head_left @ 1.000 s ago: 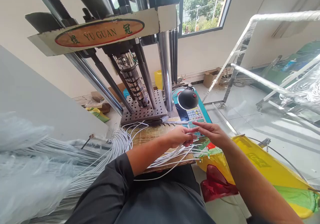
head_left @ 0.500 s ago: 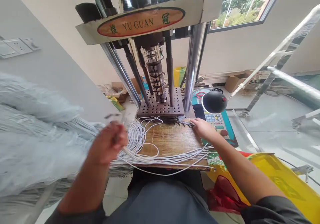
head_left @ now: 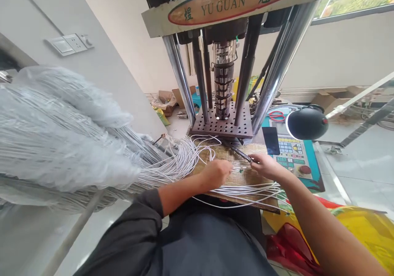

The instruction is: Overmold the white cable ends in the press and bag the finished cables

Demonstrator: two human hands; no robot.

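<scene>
My left hand is closed above the wooden board. Pale, blurred bits show just beyond its fingertips; what the fingers hold is not clear. My right hand grips the near end of a narrow dark metal bar. The bar's far end reaches the front edge of the perforated press plate. White cables lie in a thick bundle to the left of the board. More white cable lengths run along the board's near edge, below my hands.
The press's heater-banded barrel stands over the plate between steel columns. At right are a black lamp, a control panel and red scissors. Plastic-wrapped cable bundles fill the left. A yellow bag lies lower right.
My left hand has come from the left, over the cable bundle, to the board near my right hand. The bar in my right hand now sits at a steeper angle. The camera view has shifted left.
</scene>
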